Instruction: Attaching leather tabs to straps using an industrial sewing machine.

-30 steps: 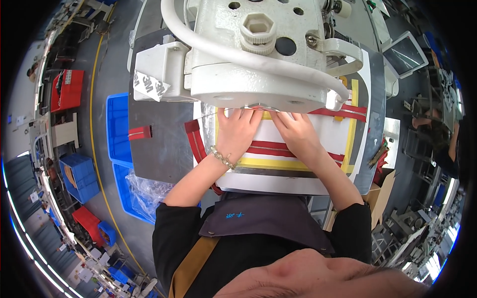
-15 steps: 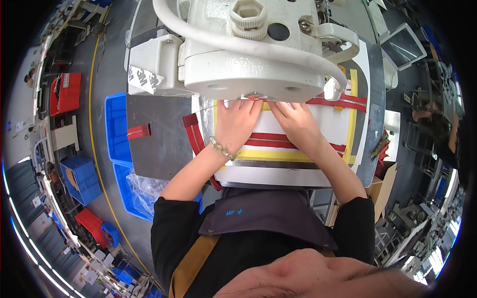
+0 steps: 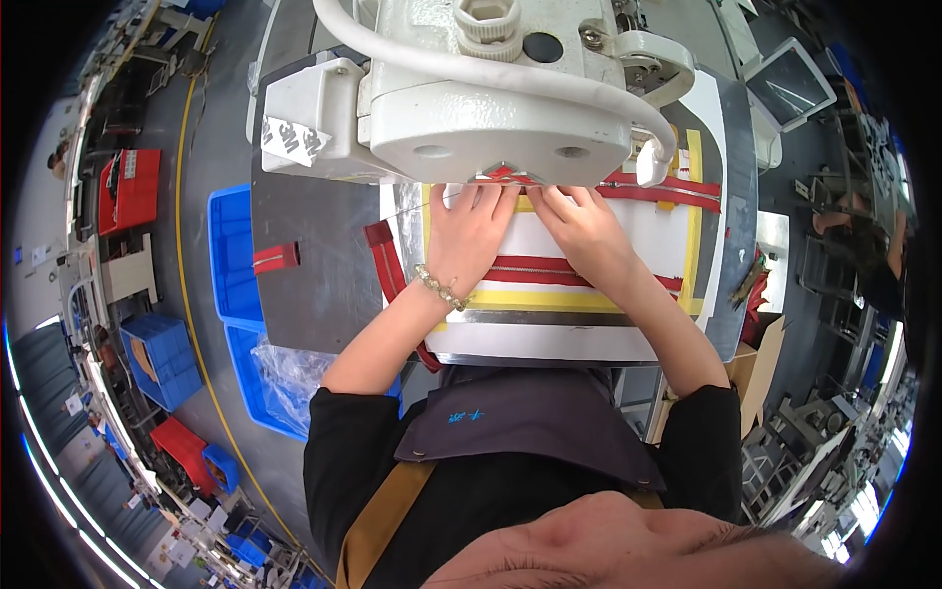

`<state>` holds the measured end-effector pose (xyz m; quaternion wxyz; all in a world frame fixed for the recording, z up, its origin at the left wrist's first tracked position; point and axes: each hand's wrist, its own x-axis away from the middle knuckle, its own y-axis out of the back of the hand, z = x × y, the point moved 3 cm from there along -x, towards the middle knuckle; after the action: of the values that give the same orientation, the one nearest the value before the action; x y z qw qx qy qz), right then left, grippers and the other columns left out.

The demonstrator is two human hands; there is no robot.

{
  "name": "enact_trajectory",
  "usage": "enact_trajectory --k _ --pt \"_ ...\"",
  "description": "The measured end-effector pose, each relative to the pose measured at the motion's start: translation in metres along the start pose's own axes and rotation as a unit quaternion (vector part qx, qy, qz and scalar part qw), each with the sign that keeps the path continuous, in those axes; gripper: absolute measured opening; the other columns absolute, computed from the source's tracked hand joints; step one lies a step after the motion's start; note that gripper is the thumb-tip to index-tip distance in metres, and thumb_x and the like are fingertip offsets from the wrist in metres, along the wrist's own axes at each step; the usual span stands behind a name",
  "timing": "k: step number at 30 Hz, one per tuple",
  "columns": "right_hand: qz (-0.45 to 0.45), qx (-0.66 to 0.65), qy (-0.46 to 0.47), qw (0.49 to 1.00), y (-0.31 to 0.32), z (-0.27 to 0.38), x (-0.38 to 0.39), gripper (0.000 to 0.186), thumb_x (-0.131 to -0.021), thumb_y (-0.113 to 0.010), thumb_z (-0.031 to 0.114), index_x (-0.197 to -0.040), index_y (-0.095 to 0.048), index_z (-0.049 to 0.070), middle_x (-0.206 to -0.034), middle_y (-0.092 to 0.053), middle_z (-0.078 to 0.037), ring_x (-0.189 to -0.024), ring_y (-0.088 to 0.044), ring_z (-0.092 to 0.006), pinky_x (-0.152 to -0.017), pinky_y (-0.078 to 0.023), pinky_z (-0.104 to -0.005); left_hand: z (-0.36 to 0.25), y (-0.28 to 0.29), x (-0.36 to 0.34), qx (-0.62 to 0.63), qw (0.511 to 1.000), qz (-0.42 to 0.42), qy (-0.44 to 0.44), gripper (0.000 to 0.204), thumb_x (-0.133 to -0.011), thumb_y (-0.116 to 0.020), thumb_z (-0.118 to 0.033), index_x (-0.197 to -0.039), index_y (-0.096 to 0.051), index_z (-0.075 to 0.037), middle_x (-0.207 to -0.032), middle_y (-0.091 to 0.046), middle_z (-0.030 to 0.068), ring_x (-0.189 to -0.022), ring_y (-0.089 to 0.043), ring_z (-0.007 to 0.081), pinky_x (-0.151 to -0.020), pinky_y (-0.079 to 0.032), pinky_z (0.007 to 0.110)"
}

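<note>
My left hand [image 3: 467, 236] lies palm down, fingers stretched out, on a white work board [image 3: 643, 240] edged with yellow tape. A bead bracelet [image 3: 441, 287] circles that wrist. Beside it my right hand [image 3: 593, 240] lies with its fingers extended toward the same spot. Both sets of fingertips reach the lower edge of a white sewing machine head [image 3: 500, 123], which partly hides what they touch. From there a red zipper [image 3: 672, 190] runs out to the right. Another red zipper [image 3: 535, 269] crosses the board below my hands, passing behind my right wrist.
On the left, a red zipper strip [image 3: 386, 260] hangs toward the front edge, and a short red zipper piece [image 3: 277, 257] lies on the dark tabletop [image 3: 319, 221]. Blue bins [image 3: 231, 255] stand left of the table, one with clear plastic. A screen [image 3: 790, 83] is at far right.
The machine and table sit slightly higher in the picture, as the view has shifted a little. Both hands keep nearly the same place on the board.
</note>
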<state>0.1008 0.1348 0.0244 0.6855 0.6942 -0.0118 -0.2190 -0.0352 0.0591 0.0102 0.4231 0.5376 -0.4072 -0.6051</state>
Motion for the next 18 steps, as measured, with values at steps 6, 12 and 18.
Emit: enact_trajectory --k 6,12,18 --pt "0.001 -0.003 -0.003 1.0 -0.0007 0.0002 -0.0008 0.04 -0.074 -0.058 0.006 -0.113 -0.057 -0.001 -0.106 -0.053 -0.008 -0.086 -0.054 -0.0189 -0.088 -0.049 -0.0342 0.0016 0.0034 -0.002 -0.004 1.0 -0.008 -0.004 0.035 -0.081 -0.056 -0.016 -0.115 -0.059 -0.014 -0.102 -0.055 -0.002 -0.098 -0.054 0.0118 -0.093 -0.038 0.049" --pt "0.005 -0.015 -0.014 1.0 -0.0011 0.0013 0.0003 0.041 -0.075 -0.056 0.005 -0.115 -0.056 -0.002 -0.109 -0.054 -0.009 -0.087 -0.054 -0.0203 -0.09 -0.048 -0.0356 0.0044 -0.001 0.0014 0.0 1.0 -0.001 0.001 0.042 -0.079 -0.056 -0.014 -0.12 -0.059 -0.021 -0.104 -0.056 -0.0037 -0.096 -0.053 0.0133 -0.093 -0.034 0.053" --pt "-0.025 -0.082 -0.013 0.996 0.0009 -0.0061 0.0019 0.034 -0.074 -0.057 0.003 -0.108 -0.058 0.0 -0.112 -0.056 -0.01 -0.085 -0.055 -0.0215 -0.087 -0.049 -0.0344 0.0071 -0.0028 0.0027 0.0 1.0 0.005 -0.003 0.044 -0.08 -0.055 -0.013 -0.123 -0.058 -0.021 -0.112 -0.055 -0.0033 -0.101 -0.051 0.0147 -0.093 -0.033 0.053"
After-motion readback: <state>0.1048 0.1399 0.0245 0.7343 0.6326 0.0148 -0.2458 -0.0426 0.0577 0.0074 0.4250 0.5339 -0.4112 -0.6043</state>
